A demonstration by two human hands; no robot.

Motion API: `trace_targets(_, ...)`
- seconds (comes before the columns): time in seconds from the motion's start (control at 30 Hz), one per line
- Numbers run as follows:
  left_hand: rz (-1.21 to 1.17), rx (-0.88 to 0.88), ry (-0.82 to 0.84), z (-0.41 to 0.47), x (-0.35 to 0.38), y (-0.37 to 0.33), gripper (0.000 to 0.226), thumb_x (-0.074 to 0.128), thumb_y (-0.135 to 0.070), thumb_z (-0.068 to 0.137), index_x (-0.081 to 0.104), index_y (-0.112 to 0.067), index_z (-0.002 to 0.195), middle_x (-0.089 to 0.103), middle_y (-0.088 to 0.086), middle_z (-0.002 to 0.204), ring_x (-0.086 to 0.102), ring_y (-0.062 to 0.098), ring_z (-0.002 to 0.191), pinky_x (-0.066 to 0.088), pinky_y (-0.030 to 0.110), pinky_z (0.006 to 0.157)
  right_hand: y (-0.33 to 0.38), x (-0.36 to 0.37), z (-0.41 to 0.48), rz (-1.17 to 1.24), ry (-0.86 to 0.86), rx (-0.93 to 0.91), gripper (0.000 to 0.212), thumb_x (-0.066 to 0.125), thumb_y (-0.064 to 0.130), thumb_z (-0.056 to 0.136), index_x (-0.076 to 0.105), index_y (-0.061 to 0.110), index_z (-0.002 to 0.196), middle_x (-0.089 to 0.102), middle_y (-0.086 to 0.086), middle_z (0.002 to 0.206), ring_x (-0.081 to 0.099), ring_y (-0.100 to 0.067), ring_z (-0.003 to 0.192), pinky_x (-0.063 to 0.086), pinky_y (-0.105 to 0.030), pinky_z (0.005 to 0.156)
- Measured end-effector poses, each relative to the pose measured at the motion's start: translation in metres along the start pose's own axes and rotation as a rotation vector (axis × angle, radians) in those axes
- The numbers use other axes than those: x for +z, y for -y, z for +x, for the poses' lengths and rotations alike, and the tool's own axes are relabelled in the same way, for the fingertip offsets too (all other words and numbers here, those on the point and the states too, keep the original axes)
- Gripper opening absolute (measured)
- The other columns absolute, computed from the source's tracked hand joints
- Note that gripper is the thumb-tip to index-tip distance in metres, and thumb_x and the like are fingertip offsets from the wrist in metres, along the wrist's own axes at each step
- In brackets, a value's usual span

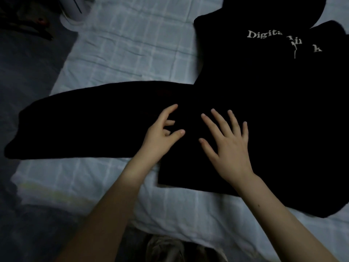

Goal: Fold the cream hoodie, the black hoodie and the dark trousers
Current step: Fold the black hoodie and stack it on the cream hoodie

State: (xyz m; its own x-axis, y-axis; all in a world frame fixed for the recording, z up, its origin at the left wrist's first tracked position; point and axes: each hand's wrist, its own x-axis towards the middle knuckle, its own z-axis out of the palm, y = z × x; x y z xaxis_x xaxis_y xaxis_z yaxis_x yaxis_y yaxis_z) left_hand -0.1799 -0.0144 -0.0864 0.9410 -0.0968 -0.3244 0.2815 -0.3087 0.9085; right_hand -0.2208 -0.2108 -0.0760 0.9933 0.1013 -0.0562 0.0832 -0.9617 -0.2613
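Note:
The black hoodie (264, 87) lies flat and face up on a pale checked sheet (132, 46), white lettering across its chest. One sleeve (85, 120) stretches out to the left, reaching past the sheet's edge. My right hand (228, 146) lies flat with spread fingers on the hoodie near where the sleeve joins the body. My left hand (162, 133) hovers or rests just left of it over the sleeve, fingers loosely curled and holding nothing. Neither the cream hoodie nor the dark trousers can be seen for certain.
The sheet's left edge runs diagonally; beyond it is dark floor (28, 72). A white round-based object (73, 10) stands at the top left. A pale, crumpled cloth (170, 250) shows at the bottom edge.

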Motion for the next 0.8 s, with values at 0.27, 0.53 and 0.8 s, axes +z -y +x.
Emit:
trace_targets(0.27,-0.074,0.006,-0.08,0.01,-0.014,-0.001,0.07,0.08,-0.01,0.077,0.048,-0.042,0.131,0.063,0.009,0.098,0.058,0.01,0.066,0.054,0.027,0.072,-0.041,0.003,0.05,-0.147,-0.075,0.0,0.058,0.03,0.05,0.099,0.027,0.035,0.155,0.027,0.004,0.163,0.012,-0.027,0.153,0.004,-0.057,0.121)
trace_targets(0.53,-0.024,-0.016,-0.046,0.087,0.02,-0.04,0.051,0.07,-0.022,0.088,0.052,-0.033,0.135,0.065,0.0,0.083,0.061,-0.004,0.065,0.047,0.012,0.066,-0.065,0.022,0.051,-0.12,-0.09,-0.058,0.057,0.032,0.048,0.1,0.03,0.033,0.155,0.029,0.006,0.162,0.015,-0.022,0.153,0.008,-0.055,0.122)
trace_targets(0.8,-0.038,0.071,-0.267,0.087,0.008,-0.048,0.047,0.076,0.004,0.077,0.064,-0.024,0.113,0.065,0.004,0.08,0.06,0.007,0.064,0.05,0.016,0.063,-0.069,0.011,0.049,-0.061,-0.032,-0.089,0.057,0.032,0.048,0.101,0.029,0.031,0.155,0.028,0.006,0.162,0.012,-0.02,0.153,0.007,-0.053,0.123)
